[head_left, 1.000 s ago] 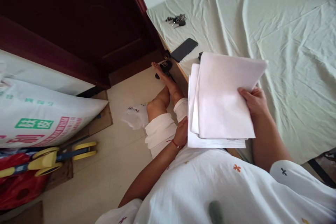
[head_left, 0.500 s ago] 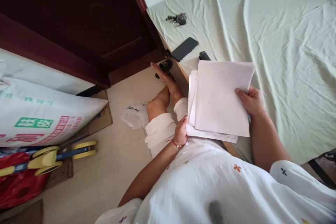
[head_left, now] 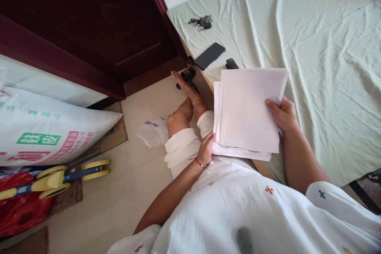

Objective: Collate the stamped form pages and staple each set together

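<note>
I hold a stack of white paper sheets [head_left: 247, 111] in front of me, over the bed's edge. My right hand [head_left: 282, 115] grips the stack's right edge, thumb on top. My left hand [head_left: 206, 150], with a red string bracelet at the wrist, holds the stack's lower left corner from beneath. The top sheet is blank; printed text shows on a lower sheet along the bottom edge. A small black stapler-like object [head_left: 231, 64] lies on the sheet just beyond the papers.
A pale green bedsheet [head_left: 321, 47] covers the bed on the right, with a black phone [head_left: 208, 56] and a bunch of keys [head_left: 201, 22] on it. A dark wooden door [head_left: 98, 24] stands at the left. On the floor lie a printed sack [head_left: 44, 131], a yellow tool [head_left: 59, 176] and a white cloth [head_left: 153, 131].
The stack has come down and closer to my body, uncovering the small black object behind it. The sheets are squared up more tightly. Both hands keep their hold.
</note>
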A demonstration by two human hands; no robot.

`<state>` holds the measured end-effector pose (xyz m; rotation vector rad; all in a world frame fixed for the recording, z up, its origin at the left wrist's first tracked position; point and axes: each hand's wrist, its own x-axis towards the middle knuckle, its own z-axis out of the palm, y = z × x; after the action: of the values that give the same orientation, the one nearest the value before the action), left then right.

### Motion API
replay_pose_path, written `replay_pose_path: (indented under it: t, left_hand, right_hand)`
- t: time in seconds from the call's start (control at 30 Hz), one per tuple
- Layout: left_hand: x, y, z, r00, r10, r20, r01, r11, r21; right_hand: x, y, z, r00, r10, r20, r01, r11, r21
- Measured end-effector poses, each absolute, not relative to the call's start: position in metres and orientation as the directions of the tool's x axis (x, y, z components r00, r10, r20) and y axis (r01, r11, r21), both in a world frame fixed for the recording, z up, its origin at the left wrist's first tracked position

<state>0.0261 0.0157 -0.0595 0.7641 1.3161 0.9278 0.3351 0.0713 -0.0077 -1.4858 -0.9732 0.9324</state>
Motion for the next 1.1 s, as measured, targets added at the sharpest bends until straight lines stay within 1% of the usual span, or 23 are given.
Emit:
replay_pose_path:
  t: [0.13,0.3,0.33,0.4,0.47,0.53,0.6,0.63,0.7,0.73,0.8,0.87,0.93,1.0,1.1]
  left_hand:
    - [0.024,0.016,-0.067,-0.011,0.899,-0.437,-0.067,0.435,0.898]
    - [0.025,0.014,-0.079,-0.004,0.897,-0.442,-0.089,0.44,0.894]
    - [0.026,0.013,-0.08,-0.002,0.897,-0.442,-0.1,0.44,0.893]
    - [0.026,0.012,-0.083,0.009,0.898,-0.44,-0.12,0.438,0.891]
    - [0.026,0.012,-0.084,0.003,0.899,-0.438,-0.123,0.435,0.892]
    - [0.025,0.011,-0.084,-0.036,0.9,-0.433,-0.11,0.428,0.897]
    - [0.025,0.012,-0.084,-0.071,0.9,-0.43,-0.095,0.423,0.901]
    - [0.025,0.012,-0.083,-0.077,0.899,-0.431,-0.092,0.424,0.901]
    - [0.025,0.012,-0.082,-0.077,0.897,-0.436,-0.096,0.429,0.898]
    - [0.026,0.013,-0.081,-0.072,0.896,-0.438,-0.099,0.43,0.897]
    - [0.027,0.013,-0.078,-0.048,0.899,-0.435,-0.108,0.429,0.897]
    - [0.028,0.014,-0.073,-0.012,0.903,-0.429,-0.121,0.425,0.897]
    - [0.028,0.015,-0.067,0.017,0.906,-0.423,-0.125,0.421,0.898]
    - [0.028,0.015,-0.059,0.03,0.912,-0.41,-0.099,0.411,0.906]
    - [0.027,0.016,-0.049,0.021,0.921,-0.389,-0.029,0.389,0.921]
  right_hand:
    - [0.335,0.072,-0.01,0.37,0.929,-0.018,0.108,-0.062,-0.992]
    - [0.33,0.073,-0.008,0.361,0.932,0.018,0.107,-0.022,-0.994]
    - [0.329,0.074,-0.007,0.36,0.932,0.036,0.131,-0.012,-0.991]
    - [0.33,0.074,-0.006,0.378,0.922,0.083,0.229,-0.006,-0.973]
    - [0.334,0.074,-0.006,0.426,0.894,0.135,0.37,-0.037,-0.928]
    - [0.339,0.074,-0.005,0.472,0.863,0.18,0.486,-0.084,-0.87]
    - [0.344,0.075,-0.006,0.495,0.846,0.201,0.529,-0.11,-0.842]
    - [0.346,0.075,-0.006,0.501,0.843,0.196,0.52,-0.112,-0.847]
    - [0.347,0.075,-0.006,0.517,0.841,0.16,0.453,-0.11,-0.885]
    - [0.347,0.076,-0.006,0.525,0.841,0.132,0.394,-0.103,-0.913]
    - [0.345,0.076,-0.004,0.535,0.842,0.074,0.237,-0.066,-0.969]
    - [0.345,0.076,-0.001,0.551,0.834,0.033,0.069,-0.006,-0.998]
    - [0.349,0.076,0.002,0.574,0.819,-0.006,-0.067,0.039,-0.997]
    - [0.357,0.076,0.002,0.592,0.804,-0.053,-0.164,0.056,-0.985]
    - [0.371,0.076,-0.003,0.586,0.806,-0.086,-0.251,0.079,-0.965]
